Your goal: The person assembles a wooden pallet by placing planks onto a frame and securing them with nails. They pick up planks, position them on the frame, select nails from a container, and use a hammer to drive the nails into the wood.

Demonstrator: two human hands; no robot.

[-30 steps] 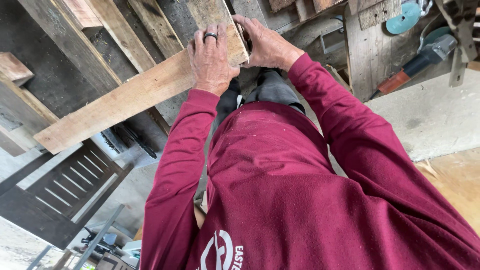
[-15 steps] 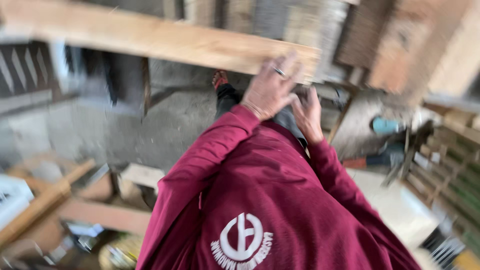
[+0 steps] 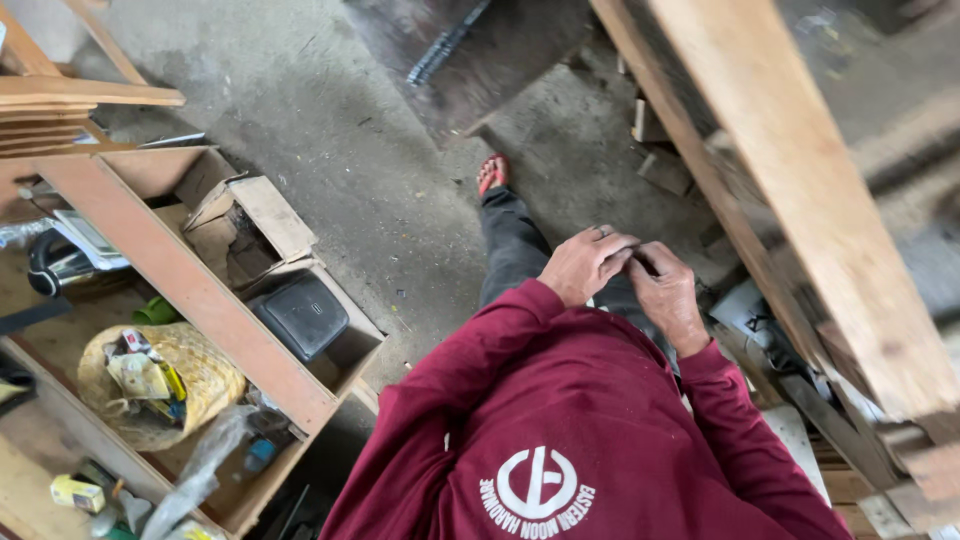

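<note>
My left hand (image 3: 590,262), with a ring on one finger, and my right hand (image 3: 667,295) meet in front of my chest, fingertips touching each other. Both are curled and I see nothing held in them. My maroon sleeves (image 3: 470,370) run up to them. A long pale wooden plank (image 3: 800,180) runs diagonally along the right, a little beyond my right hand and apart from it. Below my hands are my dark trouser leg (image 3: 510,245) and a red sandal (image 3: 492,173) on the concrete floor.
A wooden shelf frame (image 3: 190,290) at the left holds a black case (image 3: 300,315), an open cardboard box (image 3: 245,225) and a woven basket (image 3: 165,390) of small items. Stacked boards (image 3: 60,105) lie top left. Scrap wood (image 3: 660,165) sits by the plank.
Both hands let go of the plank that they gripped before and came together at my chest. The view swung down towards the floor and the shelf.
</note>
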